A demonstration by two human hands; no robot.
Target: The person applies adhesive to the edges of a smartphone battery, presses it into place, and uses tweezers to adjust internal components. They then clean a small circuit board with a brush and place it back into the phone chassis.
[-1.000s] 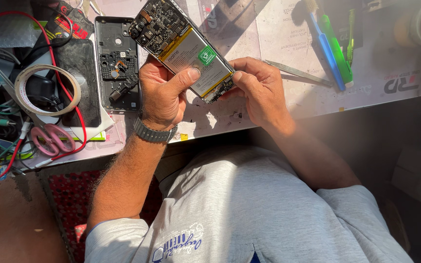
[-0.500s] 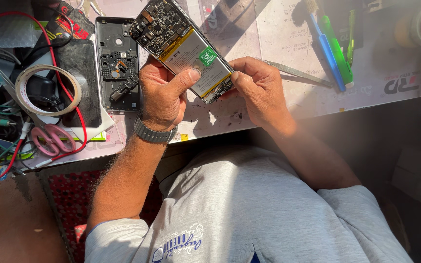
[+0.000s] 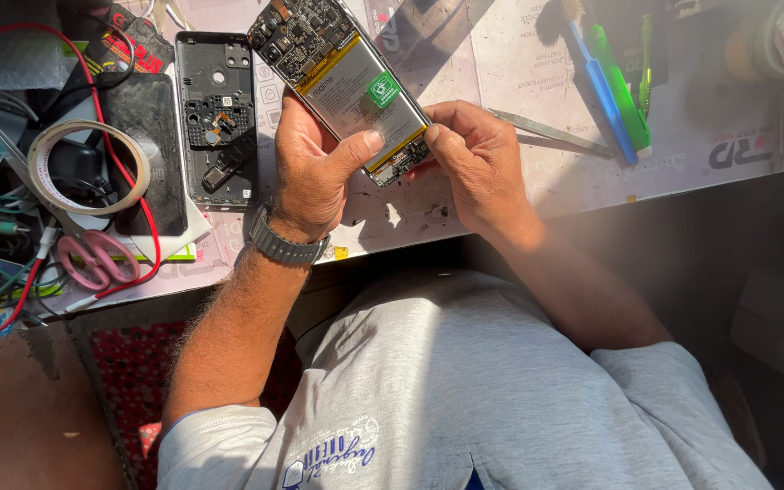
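Opened phone (image 3: 342, 86), its battery and circuit board facing up, is being held tilted above the table (image 3: 519, 195). Left hand (image 3: 310, 172) is wrapping around its lower left edge, thumb pressing on the battery. Right hand (image 3: 478, 159) is pinching the bottom corner with its fingertips. Phone's black back cover (image 3: 220, 118) is lying on the table just beside the left hand.

Grey short-sleeved shirt (image 3: 465, 390) with blue print, dark wristwatch (image 3: 285, 245).
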